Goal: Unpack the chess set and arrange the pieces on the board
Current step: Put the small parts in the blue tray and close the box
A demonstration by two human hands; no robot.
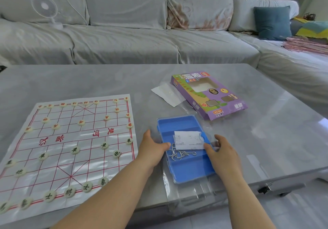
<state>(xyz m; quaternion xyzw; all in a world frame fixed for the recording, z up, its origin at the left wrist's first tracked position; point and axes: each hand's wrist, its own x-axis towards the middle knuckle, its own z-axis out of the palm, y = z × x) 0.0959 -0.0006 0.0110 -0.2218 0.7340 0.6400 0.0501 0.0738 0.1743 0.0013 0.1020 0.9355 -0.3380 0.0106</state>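
both hands gripping a blue tray [188, 172] on the bench [266, 122].
left hand [152, 147] and right hand [221, 148] clamped on its sides; chess board [71, 140] with pieces [75, 150] lying left.

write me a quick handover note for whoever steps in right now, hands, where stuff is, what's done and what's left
Left hand grips the left edge of the blue plastic case; right hand grips its right edge by the latch.
The case lies on the table, right of the board, and holds a folded paper slip and bent metal wire pieces.
The purple box lies open beyond the case.
Done: paper board spread flat, many round pieces set on both sides.
Left: some spots look unfilled; I see no loose chess pieces off the board, so check the case and box.
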